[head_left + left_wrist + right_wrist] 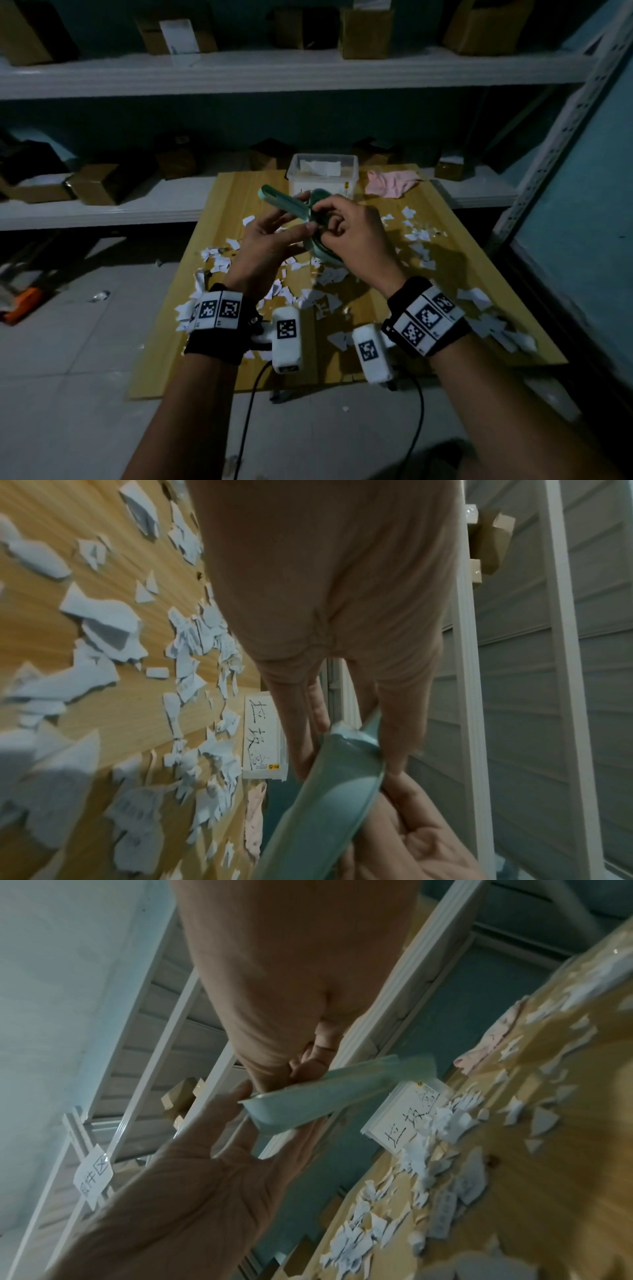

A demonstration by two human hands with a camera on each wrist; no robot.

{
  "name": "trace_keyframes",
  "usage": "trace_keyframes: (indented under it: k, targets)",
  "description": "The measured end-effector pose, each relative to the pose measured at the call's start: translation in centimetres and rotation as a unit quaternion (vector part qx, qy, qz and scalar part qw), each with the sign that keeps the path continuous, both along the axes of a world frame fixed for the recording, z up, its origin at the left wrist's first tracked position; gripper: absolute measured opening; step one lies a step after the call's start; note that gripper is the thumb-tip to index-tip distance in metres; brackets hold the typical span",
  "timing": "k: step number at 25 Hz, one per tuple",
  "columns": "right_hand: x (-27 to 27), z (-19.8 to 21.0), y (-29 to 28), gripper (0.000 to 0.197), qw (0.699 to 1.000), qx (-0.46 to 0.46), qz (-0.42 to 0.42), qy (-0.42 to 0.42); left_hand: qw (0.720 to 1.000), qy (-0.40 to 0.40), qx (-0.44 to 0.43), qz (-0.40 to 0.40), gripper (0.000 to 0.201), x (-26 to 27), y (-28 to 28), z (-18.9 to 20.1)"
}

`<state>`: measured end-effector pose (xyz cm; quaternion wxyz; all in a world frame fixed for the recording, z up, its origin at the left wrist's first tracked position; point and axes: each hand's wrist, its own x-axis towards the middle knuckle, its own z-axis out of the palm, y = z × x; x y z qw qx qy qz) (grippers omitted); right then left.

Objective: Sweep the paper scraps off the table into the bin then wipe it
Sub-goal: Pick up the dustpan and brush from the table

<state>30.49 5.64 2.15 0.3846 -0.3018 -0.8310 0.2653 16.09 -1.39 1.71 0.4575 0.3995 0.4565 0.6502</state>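
Torn white paper scraps (pixel 416 236) lie scattered over the wooden table (pixel 236 192). A clear plastic bin (pixel 323 156) with a handwritten label (pixel 262 734) stands at the table's far edge, and a pink cloth (pixel 390 183) lies to its right. Above the middle of the table both hands hold a mint-green dustpan and brush set (pixel 284 202). My left hand (pixel 270 236) grips it from the left, thumb on top and fingers beneath (pixel 245 1096). My right hand (pixel 349 222) pinches its other side with curled fingers. The set (pixel 335 791) is clear of the table.
White metal shelves (pixel 274 73) with cardboard boxes (pixel 364 32) run behind the table. A rack post (pixel 561 133) stands close on the right. Tiled floor (pixel 85 342) lies to the left, with an orange object (pixel 24 303) and a stray scrap on it. Cables hang below my wrists.
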Motion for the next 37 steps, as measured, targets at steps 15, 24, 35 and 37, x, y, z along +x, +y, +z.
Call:
trace_keyframes:
  k: [15, 24, 35, 37]
  targets:
    - [1.0, -0.5, -0.1, 0.031, 0.999, 0.008, 0.005, -0.030, 0.998, 0.064, 0.001, 0.000, 0.030, -1.1, 0.1, -1.5]
    - [1.0, 0.2, -0.7, 0.028, 0.994, 0.048, -0.059, -0.081, 0.997, 0.057, 0.046, 0.024, 0.040, -0.3, 1.1, -1.7]
    - [0.7, -0.4, -0.3, 0.030, 0.997, 0.047, -0.002, -0.067, 0.993, 0.104, 0.042, 0.030, 0.031, -1.3, -0.1, -1.2]
    - [0.9, -0.4, -0.2, 0.032, 0.997, 0.046, 0.001, -0.062, 0.991, 0.117, 0.046, 0.051, 0.026, -1.5, -0.4, -1.2]
